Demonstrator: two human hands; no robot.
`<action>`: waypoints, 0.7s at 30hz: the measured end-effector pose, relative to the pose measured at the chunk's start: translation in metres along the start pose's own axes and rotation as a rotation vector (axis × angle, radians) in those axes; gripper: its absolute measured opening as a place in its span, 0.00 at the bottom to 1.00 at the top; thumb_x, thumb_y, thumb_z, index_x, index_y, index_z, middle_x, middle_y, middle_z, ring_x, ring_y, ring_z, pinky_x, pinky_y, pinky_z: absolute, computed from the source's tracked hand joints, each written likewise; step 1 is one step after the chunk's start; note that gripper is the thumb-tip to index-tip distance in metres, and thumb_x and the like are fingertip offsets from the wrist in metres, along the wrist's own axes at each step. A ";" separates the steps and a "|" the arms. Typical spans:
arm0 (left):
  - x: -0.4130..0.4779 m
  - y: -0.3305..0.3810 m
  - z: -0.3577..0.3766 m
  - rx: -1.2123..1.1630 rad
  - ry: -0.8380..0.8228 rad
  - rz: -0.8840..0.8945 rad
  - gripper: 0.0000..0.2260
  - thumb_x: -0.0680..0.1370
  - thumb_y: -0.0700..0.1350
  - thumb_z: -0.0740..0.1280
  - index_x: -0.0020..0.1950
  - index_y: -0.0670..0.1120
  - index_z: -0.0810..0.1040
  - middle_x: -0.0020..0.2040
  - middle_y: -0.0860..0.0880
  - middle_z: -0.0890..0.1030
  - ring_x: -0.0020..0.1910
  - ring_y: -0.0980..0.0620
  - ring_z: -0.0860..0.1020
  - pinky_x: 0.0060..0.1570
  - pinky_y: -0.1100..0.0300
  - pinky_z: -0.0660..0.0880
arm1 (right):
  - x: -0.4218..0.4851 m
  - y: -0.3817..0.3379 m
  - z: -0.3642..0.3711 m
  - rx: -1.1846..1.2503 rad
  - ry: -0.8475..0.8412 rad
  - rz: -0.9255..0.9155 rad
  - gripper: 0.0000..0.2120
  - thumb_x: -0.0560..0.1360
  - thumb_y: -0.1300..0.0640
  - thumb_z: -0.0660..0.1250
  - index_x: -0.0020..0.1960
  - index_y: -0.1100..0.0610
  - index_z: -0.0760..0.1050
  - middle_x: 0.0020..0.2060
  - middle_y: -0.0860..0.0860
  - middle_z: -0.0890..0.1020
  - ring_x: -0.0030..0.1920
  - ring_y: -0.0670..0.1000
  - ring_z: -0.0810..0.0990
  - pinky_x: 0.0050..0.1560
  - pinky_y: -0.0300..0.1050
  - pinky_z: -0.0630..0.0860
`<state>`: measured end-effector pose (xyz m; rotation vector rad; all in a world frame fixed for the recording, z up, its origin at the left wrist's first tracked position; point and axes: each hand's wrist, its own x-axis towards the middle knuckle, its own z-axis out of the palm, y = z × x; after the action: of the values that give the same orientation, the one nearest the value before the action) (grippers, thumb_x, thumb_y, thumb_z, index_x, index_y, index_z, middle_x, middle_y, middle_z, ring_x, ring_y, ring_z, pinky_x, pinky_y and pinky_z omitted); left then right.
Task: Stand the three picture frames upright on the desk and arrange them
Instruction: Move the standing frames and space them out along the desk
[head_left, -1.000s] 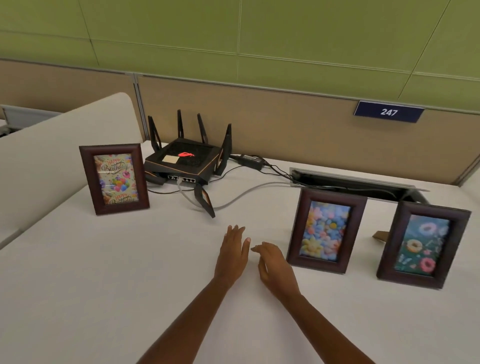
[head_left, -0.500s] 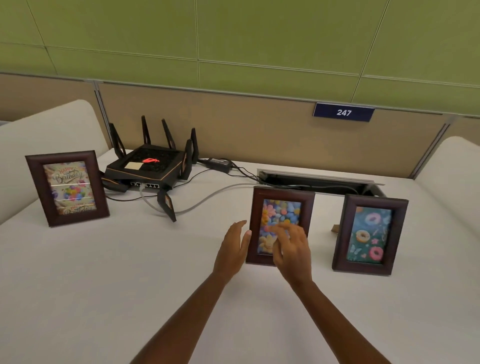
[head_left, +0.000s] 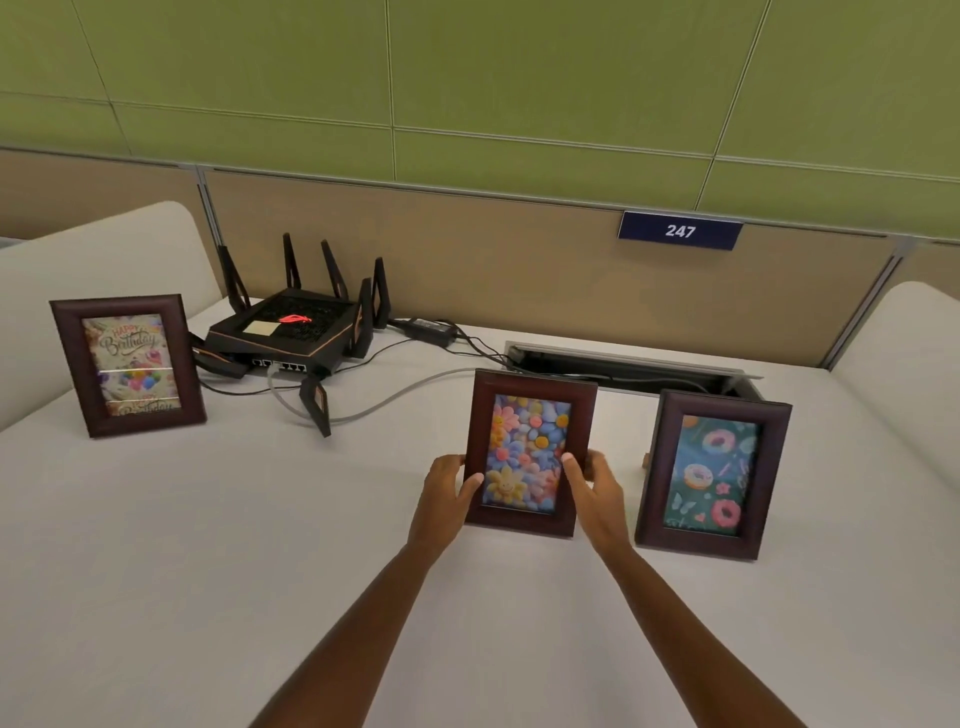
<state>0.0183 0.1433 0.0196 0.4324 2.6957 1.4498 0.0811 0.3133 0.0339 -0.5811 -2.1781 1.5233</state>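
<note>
Three dark wooden picture frames stand upright on the white desk (head_left: 208, 571). The birthday frame (head_left: 127, 364) is at the far left. In the middle stands the flower frame (head_left: 527, 447), gripped on both sides: my left hand (head_left: 448, 499) holds its left edge and my right hand (head_left: 592, 493) holds its right edge, thumbs on the front. The doughnut frame (head_left: 711, 473) stands just to the right, a small gap away from my right hand.
A black router (head_left: 291, 332) with antennas sits at the back left, its cables (head_left: 395, 400) and power adapter (head_left: 428, 328) trailing to an open cable tray (head_left: 623, 364) behind the frames. Beige partition walls (head_left: 467, 270) enclose the desk.
Both hands have moved from the bare desk onto the flower frame and closed on its two sides. The view has shifted to the right and nearer.
</note>
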 end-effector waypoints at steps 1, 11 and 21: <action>0.000 -0.002 0.001 -0.002 -0.023 -0.008 0.18 0.79 0.46 0.60 0.66 0.39 0.67 0.67 0.40 0.72 0.65 0.44 0.70 0.62 0.54 0.71 | 0.002 0.002 0.001 0.057 -0.076 0.052 0.16 0.77 0.52 0.59 0.61 0.60 0.68 0.57 0.59 0.78 0.54 0.54 0.78 0.49 0.45 0.78; 0.004 -0.006 -0.002 -0.016 -0.129 -0.060 0.15 0.79 0.44 0.60 0.62 0.37 0.69 0.61 0.40 0.77 0.59 0.42 0.77 0.56 0.54 0.75 | 0.025 0.009 -0.004 0.316 -0.352 0.322 0.06 0.74 0.62 0.63 0.50 0.56 0.72 0.50 0.54 0.79 0.43 0.48 0.80 0.43 0.41 0.78; 0.028 -0.007 -0.006 0.008 -0.130 -0.052 0.14 0.79 0.44 0.60 0.60 0.37 0.71 0.59 0.40 0.79 0.57 0.43 0.77 0.54 0.55 0.76 | 0.049 0.002 0.003 0.248 -0.390 0.291 0.13 0.71 0.68 0.63 0.54 0.58 0.71 0.53 0.55 0.79 0.52 0.56 0.78 0.54 0.50 0.76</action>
<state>-0.0111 0.1423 0.0195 0.4367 2.5920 1.3491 0.0394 0.3392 0.0355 -0.5750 -2.1942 2.1819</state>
